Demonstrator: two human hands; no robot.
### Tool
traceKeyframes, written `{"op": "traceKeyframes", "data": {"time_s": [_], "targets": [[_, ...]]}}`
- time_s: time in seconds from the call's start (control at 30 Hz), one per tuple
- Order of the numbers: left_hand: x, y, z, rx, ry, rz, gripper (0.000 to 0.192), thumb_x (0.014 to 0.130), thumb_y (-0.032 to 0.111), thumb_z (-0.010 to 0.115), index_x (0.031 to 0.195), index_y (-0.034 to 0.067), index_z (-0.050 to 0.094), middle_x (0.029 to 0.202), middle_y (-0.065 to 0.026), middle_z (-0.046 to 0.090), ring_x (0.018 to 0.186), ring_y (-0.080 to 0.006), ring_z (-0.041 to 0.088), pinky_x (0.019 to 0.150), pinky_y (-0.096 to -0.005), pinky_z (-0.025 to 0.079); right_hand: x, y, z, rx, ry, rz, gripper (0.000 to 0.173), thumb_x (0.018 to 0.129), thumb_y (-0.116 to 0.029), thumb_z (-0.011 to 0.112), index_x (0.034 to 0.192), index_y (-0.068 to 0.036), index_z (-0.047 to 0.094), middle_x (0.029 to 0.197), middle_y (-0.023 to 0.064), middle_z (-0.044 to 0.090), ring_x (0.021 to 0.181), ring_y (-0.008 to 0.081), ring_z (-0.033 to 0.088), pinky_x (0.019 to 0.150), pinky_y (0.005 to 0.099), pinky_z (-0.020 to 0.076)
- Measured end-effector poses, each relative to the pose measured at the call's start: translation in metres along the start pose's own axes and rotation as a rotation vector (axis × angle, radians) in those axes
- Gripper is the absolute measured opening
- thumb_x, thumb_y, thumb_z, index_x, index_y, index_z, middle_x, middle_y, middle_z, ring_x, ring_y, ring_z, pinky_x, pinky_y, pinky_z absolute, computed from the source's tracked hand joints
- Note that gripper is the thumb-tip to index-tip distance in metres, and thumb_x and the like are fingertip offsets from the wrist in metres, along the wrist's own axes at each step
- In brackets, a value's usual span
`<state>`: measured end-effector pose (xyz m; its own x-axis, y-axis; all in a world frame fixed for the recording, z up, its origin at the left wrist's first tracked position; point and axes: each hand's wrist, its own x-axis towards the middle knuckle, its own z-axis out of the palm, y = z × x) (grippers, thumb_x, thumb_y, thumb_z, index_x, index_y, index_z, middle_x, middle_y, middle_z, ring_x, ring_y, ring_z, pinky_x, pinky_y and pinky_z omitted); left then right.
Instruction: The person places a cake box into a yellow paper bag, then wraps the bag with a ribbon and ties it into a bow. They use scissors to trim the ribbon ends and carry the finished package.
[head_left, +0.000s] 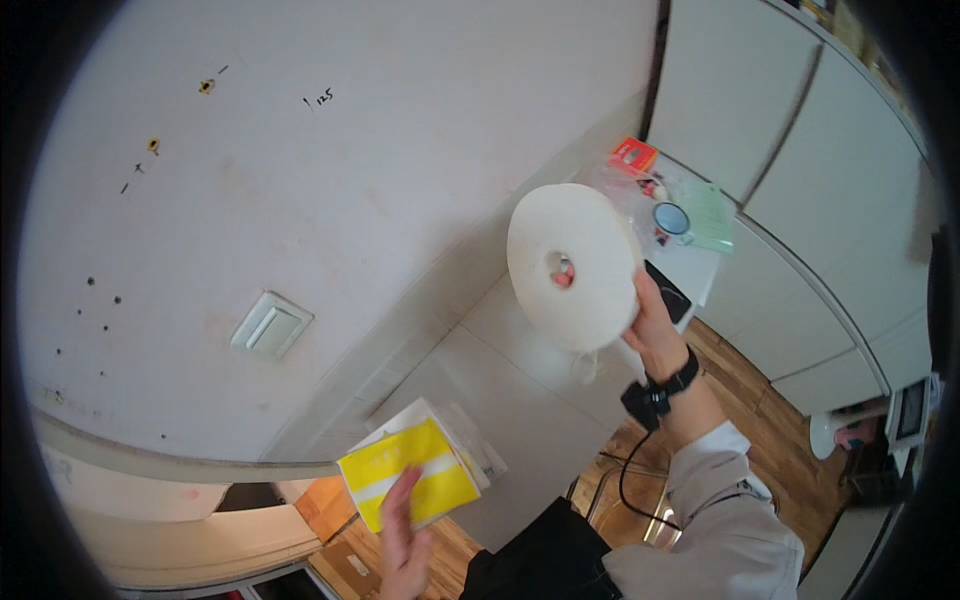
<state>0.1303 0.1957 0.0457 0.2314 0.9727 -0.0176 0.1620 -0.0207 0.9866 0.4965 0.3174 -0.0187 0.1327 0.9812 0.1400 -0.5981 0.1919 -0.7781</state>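
Observation:
A large roll of white paper with a round core hole is held up by my right hand, which grips its right edge; a fingertip shows through the hole. A black strap with a small device and a cable is around that wrist. My left hand, slightly blurred, is raised with its thumb up in front of a yellow packet with a white stripe. That packet lies on a stack of white packs on a pale table surface. Whether the left hand touches the packet cannot be told.
An enamel mug, a green sheet, a red box and a black phone-like device lie on the far white surface. A wall with a switch borders the left side; white cabinets stand at right. A cardboard box is low at left.

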Motion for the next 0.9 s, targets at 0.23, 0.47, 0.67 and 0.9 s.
{"op": "traceKeyframes", "data": {"time_s": [0.23,0.47,0.67,0.9], "targets": [[-0.003,-0.006,0.092,-0.38,-0.729,0.036,0.071,0.091,0.017,0.058,0.145,0.0,0.016,0.14,-0.0192,0.036,0.134,-0.0264,0.033,0.109,-0.0377,0.028,-0.221,-0.036,0.088,0.133,-0.028,-0.304,0.074,0.087,-0.041,0.055,0.142,0.0,0.028,0.138,0.0155,0.044,0.125,0.0273,0.047,0.105,0.0399,0.0378],[-0.136,-0.012,0.054,-0.613,-1.078,-0.269,0.054,0.097,0.016,0.05,0.139,0.004,0.02,0.109,-0.0185,0.058,0.095,-0.023,0.062,0.086,-0.0352,0.049,-0.36,-0.002,0.194,-0.191,0.389,-0.441,0.073,0.089,-0.036,0.057,0.145,-0.008,0.018,0.133,0.0162,0.047,0.121,0.0259,0.048,0.102,0.0411,0.0369],[-0.198,-0.009,0.021,-0.314,-0.946,-0.181,0.029,0.101,0.018,0.041,0.123,0.001,0.05,0.078,-0.0019,0.051,0.075,-0.0132,0.051,0.08,-0.0292,0.047,-0.415,-0.006,0.246,-0.136,0.196,-0.552,0.085,0.088,-0.032,0.055,0.149,-0.013,-0.002,0.14,0.0211,0.04,0.129,0.0315,0.04,0.11,0.0446,0.0229],[-0.238,0.01,0.008,-0.343,-0.729,0.24,0.025,0.099,0.018,0.045,0.119,0.003,0.048,0.098,-0.0061,0.054,0.085,-0.0126,0.055,0.08,-0.0256,0.044,-0.445,-0.009,0.264,-0.292,0.082,-0.627,0.089,0.083,-0.025,0.052,0.149,-0.01,-0.006,0.14,0.02,0.04,0.133,0.0306,0.034,0.111,0.0445,0.0143]]}}
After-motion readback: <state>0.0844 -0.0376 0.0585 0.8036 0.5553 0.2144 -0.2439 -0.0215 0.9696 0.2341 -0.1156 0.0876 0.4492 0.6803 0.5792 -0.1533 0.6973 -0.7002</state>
